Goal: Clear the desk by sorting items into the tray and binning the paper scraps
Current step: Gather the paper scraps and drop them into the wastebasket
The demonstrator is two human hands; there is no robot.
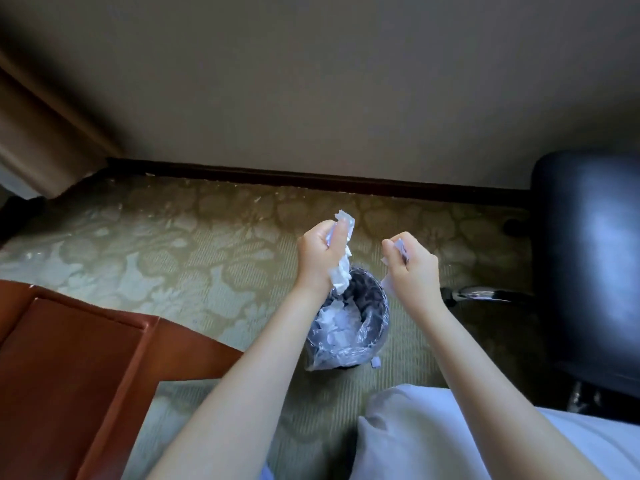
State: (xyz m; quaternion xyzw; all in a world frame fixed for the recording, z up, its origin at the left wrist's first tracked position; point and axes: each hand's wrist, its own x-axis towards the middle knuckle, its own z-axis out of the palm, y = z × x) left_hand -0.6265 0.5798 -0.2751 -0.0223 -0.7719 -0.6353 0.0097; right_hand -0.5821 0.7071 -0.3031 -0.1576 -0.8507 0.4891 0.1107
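A small round bin [375, 327] lined with a clear plastic bag stands on the carpet below my hands, with white paper scraps [337, 323] lying inside it. My left hand [320, 252] is closed around a crumpled bunch of white paper [343, 271] that sticks out above and below the fist, right over the bin's rim. Slightly to the right of the bin, my right hand [412, 268] is closed on a smaller bit of paper [401, 245]. One tiny scrap [375, 362] lies on the carpet beside the bin.
The corner of a reddish-brown wooden desk [79, 358] fills the lower left. A black leather chair [588, 258] stands at the right, with its metal base [481, 293] near the bin. Patterned green carpet [194, 247] runs to the wall. My leg in light trousers [415, 434] is at the bottom.
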